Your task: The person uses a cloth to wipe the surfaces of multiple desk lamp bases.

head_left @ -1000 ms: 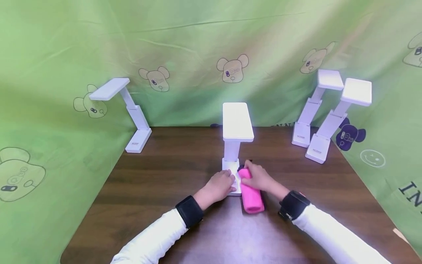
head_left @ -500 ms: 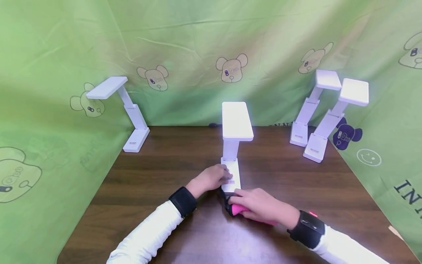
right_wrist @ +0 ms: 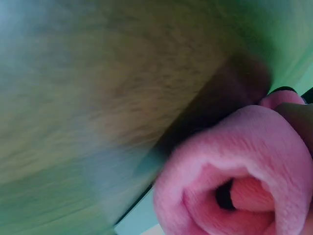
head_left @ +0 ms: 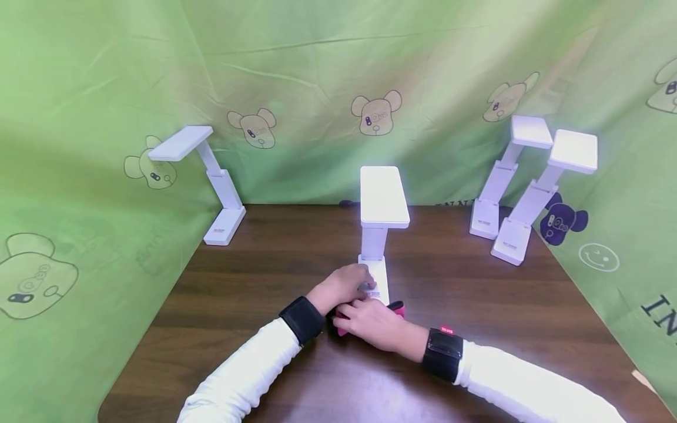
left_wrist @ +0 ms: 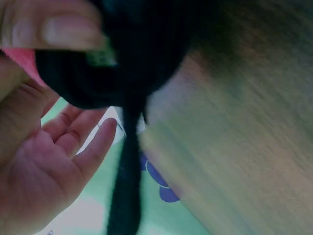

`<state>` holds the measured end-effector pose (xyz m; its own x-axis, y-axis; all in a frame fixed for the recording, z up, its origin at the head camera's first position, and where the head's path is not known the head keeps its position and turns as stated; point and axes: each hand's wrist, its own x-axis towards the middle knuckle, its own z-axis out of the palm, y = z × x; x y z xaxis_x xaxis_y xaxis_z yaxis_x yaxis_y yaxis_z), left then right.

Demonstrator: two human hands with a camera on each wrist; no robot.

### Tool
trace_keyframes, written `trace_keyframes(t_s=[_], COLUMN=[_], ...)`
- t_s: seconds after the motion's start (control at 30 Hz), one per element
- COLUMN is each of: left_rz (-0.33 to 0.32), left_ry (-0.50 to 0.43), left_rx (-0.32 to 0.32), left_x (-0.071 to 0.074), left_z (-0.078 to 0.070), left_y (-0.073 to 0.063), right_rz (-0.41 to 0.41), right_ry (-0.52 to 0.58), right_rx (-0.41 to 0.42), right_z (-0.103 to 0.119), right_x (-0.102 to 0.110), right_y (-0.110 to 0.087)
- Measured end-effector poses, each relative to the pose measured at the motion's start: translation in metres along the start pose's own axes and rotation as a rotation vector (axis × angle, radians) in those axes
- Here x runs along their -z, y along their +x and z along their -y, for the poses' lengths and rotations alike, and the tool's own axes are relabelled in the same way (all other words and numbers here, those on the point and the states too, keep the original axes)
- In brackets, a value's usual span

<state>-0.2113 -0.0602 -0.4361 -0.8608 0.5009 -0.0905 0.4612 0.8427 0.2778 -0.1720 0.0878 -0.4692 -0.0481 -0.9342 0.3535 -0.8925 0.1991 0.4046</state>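
A white desk lamp stands mid-table, its lit panel above its base. My left hand is over the left side of that base; its fingers look spread and fairly straight in the left wrist view. Just in front of the base, my right hand grips a rolled pink plush piece with black trim, mostly hidden beneath the hand. The right wrist view looks into the coiled end of the pink roll. A black band and hanging strap fill the left wrist view's middle.
One more white lamp stands at the back left of the brown wooden table. Two others, a rear lamp and a nearer lamp, stand close together at the back right. Green printed cloth hangs around the table.
My right hand has carried the pink roll from the lamp base's right side to its front, turning it crosswise and bringing it to the left hand. The left hand has stayed by the base.
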Motion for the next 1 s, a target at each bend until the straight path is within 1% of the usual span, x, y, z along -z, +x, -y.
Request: trace_keyframes(t_s=[0.13,0.3,0.33,0.43,0.53,0.6,0.67,0.8,0.9,1.0], left_rz=[0.014,0.043,0.043,0.044,0.045,0.044,0.044,0.034,0.022,0.015], left_ry=[0.014,0.000,0.002,-0.001,-0.021,-0.033,-0.039,-0.029,-0.027,-0.027], left_rx=[0.032,0.062,0.058,0.045,0.047,0.051,0.053,0.030,0.014,0.009], left_x=[-0.001,-0.001,-0.001,0.001,0.003,0.003,0.002,0.000,0.002,0.005], left_z=[-0.005,-0.004,-0.003,-0.002,-0.003,-0.004,-0.005,-0.005,-0.004,-0.004], left_y=[0.002,0.000,0.000,0.001,0.003,0.004,0.004,0.003,0.004,0.005], right_rz=[0.018,0.086,0.101,0.103,0.090,0.073,0.042,-0.007,-0.001,0.014], right_ry=[0.022,0.101,0.118,0.156,0.152,0.128,0.086,-0.002,-0.063,-0.098], right_rx=[-0.040,-0.093,-0.110,-0.147,-0.147,-0.113,-0.065,0.008,0.031,0.035], right_z=[-0.002,-0.008,-0.011,-0.018,-0.020,-0.018,-0.013,-0.002,0.003,0.004], right_x=[0.006,0.018,0.021,0.026,0.028,0.026,0.021,0.009,0.002,-0.001], right_y=[-0.017,-0.048,-0.055,-0.071,-0.076,-0.073,-0.063,-0.033,-0.010,0.002])
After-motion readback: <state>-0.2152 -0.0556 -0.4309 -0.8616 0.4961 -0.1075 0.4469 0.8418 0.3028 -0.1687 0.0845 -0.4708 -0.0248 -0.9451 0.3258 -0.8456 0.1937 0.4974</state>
